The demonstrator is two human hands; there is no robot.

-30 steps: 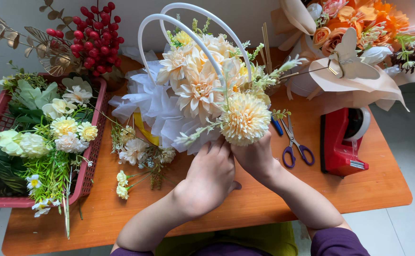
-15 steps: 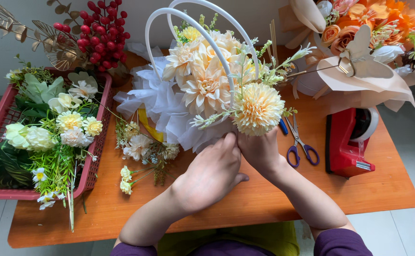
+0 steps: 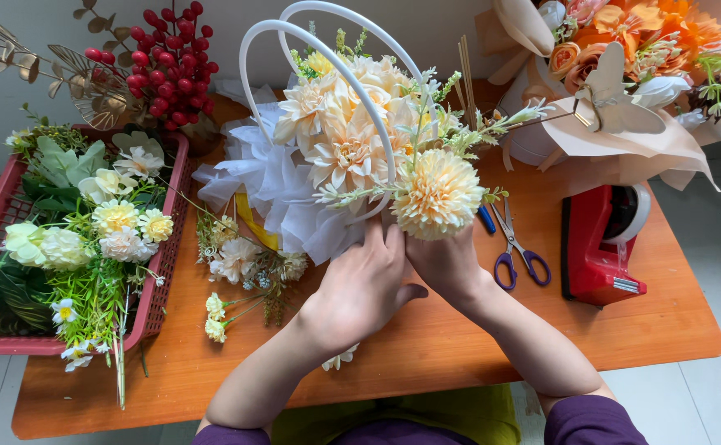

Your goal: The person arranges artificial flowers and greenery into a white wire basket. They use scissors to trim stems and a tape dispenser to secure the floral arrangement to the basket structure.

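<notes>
Left hand point(image 3: 360, 288): fingers together, lightly curled, pressed flat on white tissue wrap at front of flower basket point(image 3: 336, 156); no clear grip visible. Right hand point(image 3: 447, 264): fingers curled up under pale orange dahlia point(image 3: 436, 194), tips hidden by bloom, grip can't tell. Versus 0.5 s ago: hands in same spot, same pose. Basket upright at bench point(image 3: 459, 346) centre, two white hoop handles, cream-peach blooms, green sprigs. Left: red tray point(image 3: 167, 272). Right: scissors point(image 3: 517, 251), red tape dispenser point(image 3: 595, 247).
</notes>
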